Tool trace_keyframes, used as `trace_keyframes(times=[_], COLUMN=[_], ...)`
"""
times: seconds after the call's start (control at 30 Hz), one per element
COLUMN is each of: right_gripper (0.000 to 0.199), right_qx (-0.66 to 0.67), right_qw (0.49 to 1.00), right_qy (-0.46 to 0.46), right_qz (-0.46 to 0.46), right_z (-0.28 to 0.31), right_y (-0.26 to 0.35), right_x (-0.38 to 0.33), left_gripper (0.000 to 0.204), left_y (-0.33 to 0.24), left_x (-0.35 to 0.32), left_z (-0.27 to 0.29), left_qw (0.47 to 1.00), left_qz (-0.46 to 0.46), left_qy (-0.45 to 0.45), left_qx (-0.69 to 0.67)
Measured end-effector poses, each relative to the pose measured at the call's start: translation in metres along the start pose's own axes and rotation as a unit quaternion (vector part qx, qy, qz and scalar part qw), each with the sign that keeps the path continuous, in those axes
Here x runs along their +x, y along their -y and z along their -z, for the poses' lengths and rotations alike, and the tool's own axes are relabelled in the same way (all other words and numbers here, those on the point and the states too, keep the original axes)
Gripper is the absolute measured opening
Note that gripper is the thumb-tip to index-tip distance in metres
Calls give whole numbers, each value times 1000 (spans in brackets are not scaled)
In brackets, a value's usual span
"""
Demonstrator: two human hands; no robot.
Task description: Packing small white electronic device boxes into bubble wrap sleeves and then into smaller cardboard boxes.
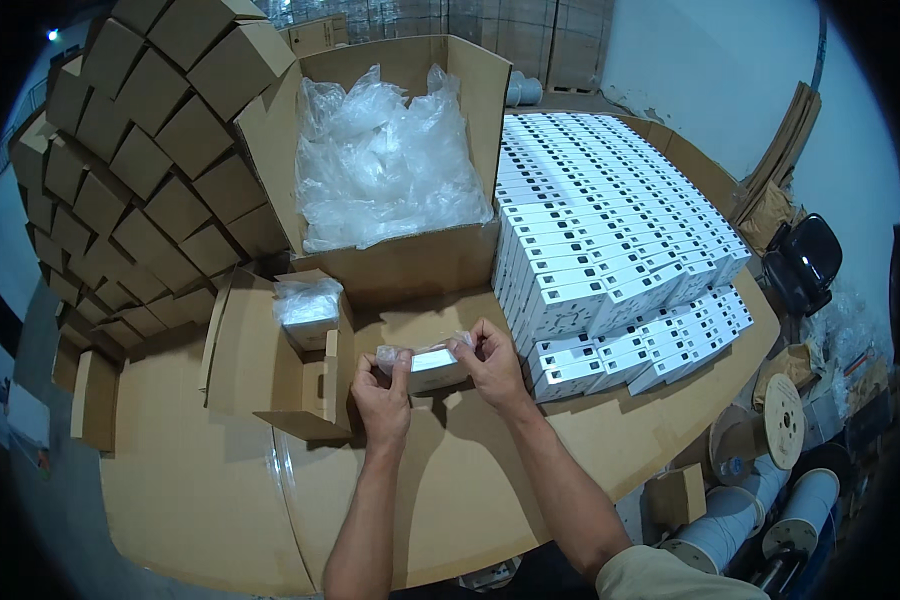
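Note:
Between my hands is a small white box point(436, 371) with clear plastic bag film around its ends. My left hand point(382, 393) pinches the film at the left end, thumb against fingers. At the other end my right hand point(490, 366) pinches the film the same way. Just left of them stands an open brown carton point(306, 405), its flaps spread. Inside its far part sits another white box wrapped in clear plastic point(308, 302). Behind my hands, a large open carton point(400, 270) holds a heap of clear plastic bags point(385, 160).
Many white boxes point(610, 250) are stacked in rows at the right. Brown cartons point(160, 150) pile high at the left. Cardboard point(200, 490) covers the table. Cable spools point(770, 430) and a black chair point(808, 255) stand beyond the table's right edge.

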State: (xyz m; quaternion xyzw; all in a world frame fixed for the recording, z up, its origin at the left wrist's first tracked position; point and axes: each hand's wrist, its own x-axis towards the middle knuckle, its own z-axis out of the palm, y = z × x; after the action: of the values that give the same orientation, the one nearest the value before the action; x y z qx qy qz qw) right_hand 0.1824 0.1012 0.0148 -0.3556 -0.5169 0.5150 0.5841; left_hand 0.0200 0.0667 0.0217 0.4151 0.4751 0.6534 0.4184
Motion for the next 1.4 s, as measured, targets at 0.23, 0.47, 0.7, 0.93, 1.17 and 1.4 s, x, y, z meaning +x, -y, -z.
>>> trace_keyframes(times=[0.23, 0.47, 0.7, 0.93, 1.17, 1.4], right_gripper=[34, 32, 28, 31, 30, 33], right_qx=[66, -18, -94, -154, -133, -136], right_qw=[997, 990, 986, 982, 986, 985], right_qy=[16, 133, 124, 105, 100, 104], right_qz=[33, 40, 54, 4, -17, -9], right_z=[-11, 14, 14, 9, 18, 10], right_y=[18, 24, 21, 22, 12, 20], right_x=[-3, -6, -6, -5, -1, 0], left_gripper=[24, 26, 23, 31, 38, 30], left_y=[7, 10, 6, 1, -13, -18], left_x=[5, 5, 5, 1, -11, -9], left_z=[-4, -5, -7, -10, -9, -8], left_qw=[999, 999, 999, 996, 841, 809], left_qz=[-14, -16, -7, -63, -399, -380], left_qy=[-37, -42, -34, -52, 4, 49], left_qx=[-19, -24, -27, -47, 365, 446])
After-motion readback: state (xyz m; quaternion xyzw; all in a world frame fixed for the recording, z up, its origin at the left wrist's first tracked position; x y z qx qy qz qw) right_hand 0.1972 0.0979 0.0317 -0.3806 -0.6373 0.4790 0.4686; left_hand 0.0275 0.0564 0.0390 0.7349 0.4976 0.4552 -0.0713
